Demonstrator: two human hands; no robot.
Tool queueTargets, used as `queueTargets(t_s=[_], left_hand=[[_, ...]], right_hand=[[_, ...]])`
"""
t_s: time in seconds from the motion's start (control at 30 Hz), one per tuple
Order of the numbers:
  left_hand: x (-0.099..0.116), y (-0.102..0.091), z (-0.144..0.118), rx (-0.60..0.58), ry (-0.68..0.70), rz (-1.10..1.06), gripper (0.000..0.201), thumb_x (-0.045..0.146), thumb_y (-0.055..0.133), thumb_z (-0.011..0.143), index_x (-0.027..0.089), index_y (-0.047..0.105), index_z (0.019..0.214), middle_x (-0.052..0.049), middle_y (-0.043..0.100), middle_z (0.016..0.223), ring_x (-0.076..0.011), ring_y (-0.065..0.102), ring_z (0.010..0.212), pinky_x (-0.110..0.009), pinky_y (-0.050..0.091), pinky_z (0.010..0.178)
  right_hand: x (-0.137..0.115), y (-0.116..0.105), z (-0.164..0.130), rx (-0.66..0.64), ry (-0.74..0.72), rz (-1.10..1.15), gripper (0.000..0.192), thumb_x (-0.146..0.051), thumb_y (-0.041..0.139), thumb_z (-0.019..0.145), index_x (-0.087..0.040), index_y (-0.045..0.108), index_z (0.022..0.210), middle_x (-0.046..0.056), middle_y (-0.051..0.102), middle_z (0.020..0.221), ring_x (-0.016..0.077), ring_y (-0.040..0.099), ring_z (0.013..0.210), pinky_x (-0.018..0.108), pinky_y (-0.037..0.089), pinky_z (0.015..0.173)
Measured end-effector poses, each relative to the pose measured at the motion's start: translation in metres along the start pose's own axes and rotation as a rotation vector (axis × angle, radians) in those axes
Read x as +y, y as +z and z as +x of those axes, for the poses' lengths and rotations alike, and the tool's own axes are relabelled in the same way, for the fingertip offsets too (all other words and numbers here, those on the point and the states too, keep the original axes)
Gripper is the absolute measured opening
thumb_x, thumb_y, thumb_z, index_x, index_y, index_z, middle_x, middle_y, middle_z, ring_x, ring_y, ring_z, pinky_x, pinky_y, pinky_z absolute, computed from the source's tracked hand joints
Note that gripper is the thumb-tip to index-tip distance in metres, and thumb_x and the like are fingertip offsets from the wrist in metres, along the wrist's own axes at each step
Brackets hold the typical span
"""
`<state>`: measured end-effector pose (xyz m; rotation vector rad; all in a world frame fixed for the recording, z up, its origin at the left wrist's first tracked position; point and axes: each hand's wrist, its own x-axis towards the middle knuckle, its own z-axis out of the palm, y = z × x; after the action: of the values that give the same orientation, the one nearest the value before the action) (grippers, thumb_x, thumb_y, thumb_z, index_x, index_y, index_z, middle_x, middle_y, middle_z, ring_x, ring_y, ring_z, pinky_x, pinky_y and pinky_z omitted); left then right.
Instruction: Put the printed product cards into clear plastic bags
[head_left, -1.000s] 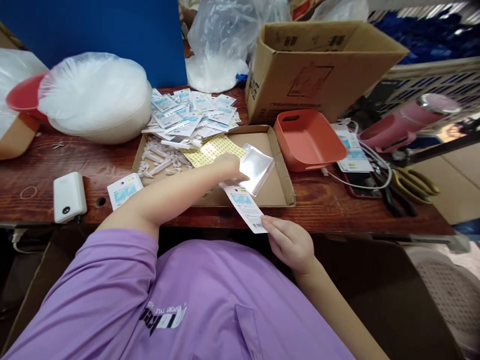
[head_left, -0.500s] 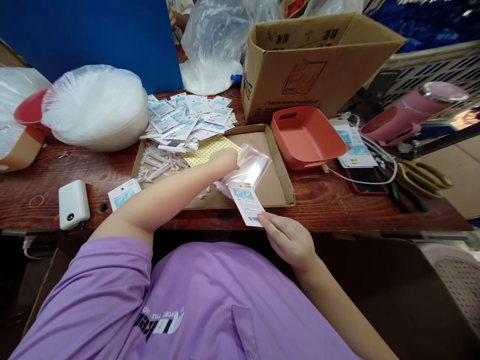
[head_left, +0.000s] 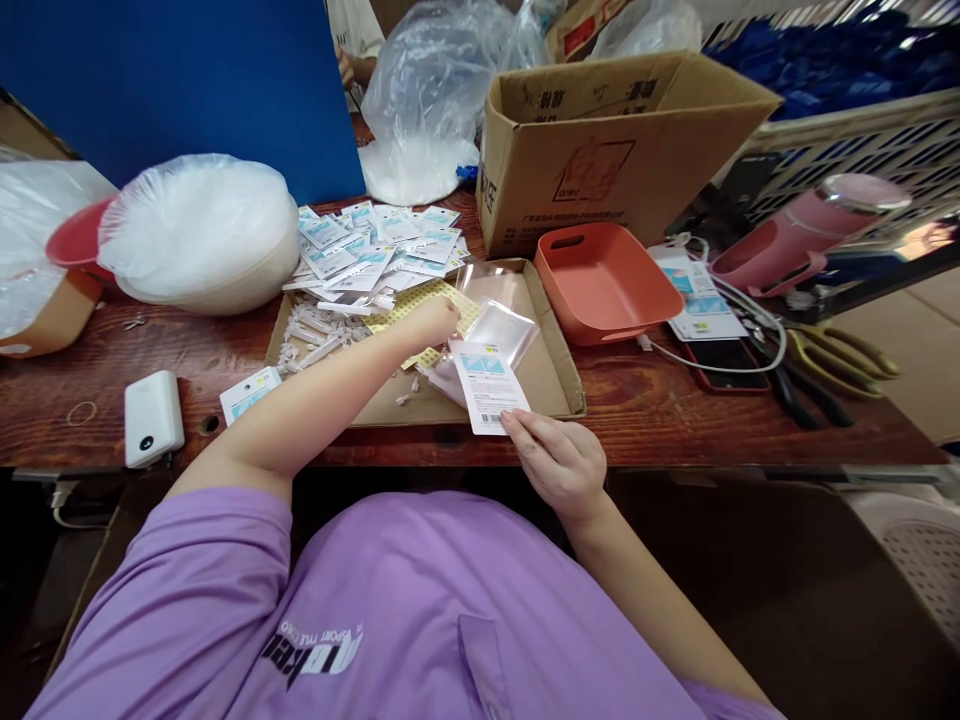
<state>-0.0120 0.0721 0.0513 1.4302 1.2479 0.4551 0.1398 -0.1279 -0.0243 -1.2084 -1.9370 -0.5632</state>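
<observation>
My right hand (head_left: 562,460) pinches a printed card (head_left: 486,395) by its lower right corner. The card is white with a blue picture and a barcode, and it tilts over the tray's front edge. My left hand (head_left: 439,320) is closed just above the card's top edge; its fingertips are turned away, so what they grip is hidden. Beside it lie clear plastic bags (head_left: 508,332) in the shallow cardboard tray (head_left: 555,375). A yellow dotted sheet (head_left: 420,300) lies partly under my left hand. Small white plastic pieces (head_left: 311,335) fill the tray's left side.
A heap of packed cards (head_left: 375,245) lies behind the tray. An orange bin (head_left: 611,285) and a cardboard box (head_left: 615,160) stand to the right, near pliers (head_left: 840,360) and a pink bottle (head_left: 817,230). A white power bank (head_left: 152,418) and a plastic-covered bowl (head_left: 202,240) are left.
The card in my right hand has moved slightly left and up, nearer my left hand. The clear bags now lie more spread out beside my left hand. The whole view has shifted a little.
</observation>
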Motion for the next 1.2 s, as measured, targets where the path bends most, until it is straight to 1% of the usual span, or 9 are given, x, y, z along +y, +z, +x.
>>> queueTargets(t_s=[0.17, 0.33, 0.5, 0.63, 0.73, 0.87, 1.03, 1.1, 1.2], left_hand=[[0.009, -0.006, -0.015, -0.041, -0.118, -0.157, 0.009, 0.013, 0.053, 0.081, 0.017, 0.054, 0.072, -0.001, 0.057, 0.058, -0.0129, 0.056, 0.056, -0.029, 0.048, 0.062], [0.013, -0.002, -0.042, -0.101, -0.101, -0.346, 0.010, 0.016, 0.047, 0.086, 0.016, 0.054, 0.078, -0.004, 0.064, 0.070, -0.0133, 0.061, 0.062, -0.028, 0.050, 0.062], [0.013, -0.008, -0.084, -0.051, -0.034, -0.663, 0.015, 0.015, 0.045, 0.087, 0.014, 0.060, 0.087, -0.007, 0.070, 0.082, -0.0154, 0.066, 0.074, -0.031, 0.052, 0.074], [-0.002, -0.010, -0.122, 0.039, 0.107, -0.757, 0.020, 0.027, 0.051, 0.088, 0.016, 0.064, 0.098, -0.006, 0.071, 0.096, -0.0173, 0.065, 0.091, -0.029, 0.051, 0.082], [-0.021, -0.011, -0.140, 0.138, 0.225, -0.775, 0.034, 0.034, 0.052, 0.088, 0.026, 0.057, 0.120, 0.000, 0.066, 0.115, -0.0175, 0.060, 0.108, -0.029, 0.049, 0.091], [-0.043, -0.016, -0.150, 0.116, 0.311, -0.853, 0.047, 0.044, 0.045, 0.087, 0.027, 0.051, 0.132, -0.001, 0.058, 0.130, -0.0225, 0.053, 0.119, -0.036, 0.046, 0.096], [-0.056, -0.022, -0.156, -0.036, 0.311, -0.753, 0.074, 0.022, 0.068, 0.065, 0.027, 0.046, 0.136, -0.003, 0.065, 0.118, -0.0215, 0.062, 0.102, -0.029, 0.050, 0.084], [-0.058, -0.022, -0.157, 0.013, 0.343, -0.648, 0.074, 0.021, 0.070, 0.067, 0.027, 0.045, 0.136, -0.003, 0.068, 0.111, -0.0190, 0.064, 0.095, -0.027, 0.050, 0.080], [-0.063, -0.022, -0.157, 0.167, 0.420, -0.463, 0.052, 0.027, 0.065, 0.075, 0.023, 0.054, 0.126, -0.004, 0.069, 0.106, -0.0189, 0.063, 0.096, -0.028, 0.049, 0.086]], right_hand=[[0.003, -0.002, 0.002, -0.054, -0.053, 0.021, 0.047, -0.012, 0.058, 0.086, -0.033, 0.055, 0.128, 0.001, 0.072, 0.102, 0.0153, 0.068, 0.086, 0.027, 0.052, 0.075], [-0.002, -0.002, 0.018, -0.027, -0.074, -0.012, 0.052, -0.009, 0.060, 0.085, -0.027, 0.052, 0.132, 0.003, 0.073, 0.100, 0.0160, 0.068, 0.083, 0.028, 0.051, 0.073], [-0.012, 0.003, 0.037, -0.010, -0.100, 0.114, 0.054, -0.009, 0.057, 0.086, -0.029, 0.047, 0.135, 0.003, 0.072, 0.102, 0.0146, 0.068, 0.083, 0.027, 0.052, 0.074], [-0.027, 0.007, 0.054, 0.037, -0.036, 0.384, 0.061, -0.005, 0.057, 0.083, -0.028, 0.044, 0.137, 0.006, 0.070, 0.103, 0.0153, 0.067, 0.085, 0.026, 0.054, 0.071], [-0.038, 0.011, 0.064, 0.034, -0.033, 0.520, 0.062, -0.004, 0.056, 0.082, -0.027, 0.043, 0.138, 0.008, 0.069, 0.105, 0.0169, 0.067, 0.089, 0.028, 0.055, 0.069], [-0.052, 0.017, 0.071, 0.018, -0.075, 0.630, 0.060, -0.005, 0.056, 0.082, -0.024, 0.043, 0.138, 0.011, 0.069, 0.106, 0.0183, 0.068, 0.090, 0.029, 0.056, 0.069], [-0.063, 0.022, 0.075, -0.019, -0.058, 0.681, 0.059, -0.005, 0.057, 0.082, -0.024, 0.045, 0.137, 0.011, 0.069, 0.105, 0.0193, 0.068, 0.091, 0.031, 0.058, 0.071], [-0.066, 0.023, 0.077, -0.027, -0.055, 0.683, 0.059, -0.006, 0.057, 0.082, -0.024, 0.044, 0.137, 0.011, 0.069, 0.105, 0.0191, 0.068, 0.093, 0.031, 0.058, 0.072], [-0.070, 0.024, 0.081, -0.043, -0.058, 0.677, 0.059, -0.009, 0.057, 0.084, -0.026, 0.042, 0.138, 0.010, 0.068, 0.107, 0.0187, 0.067, 0.095, 0.030, 0.058, 0.074]])
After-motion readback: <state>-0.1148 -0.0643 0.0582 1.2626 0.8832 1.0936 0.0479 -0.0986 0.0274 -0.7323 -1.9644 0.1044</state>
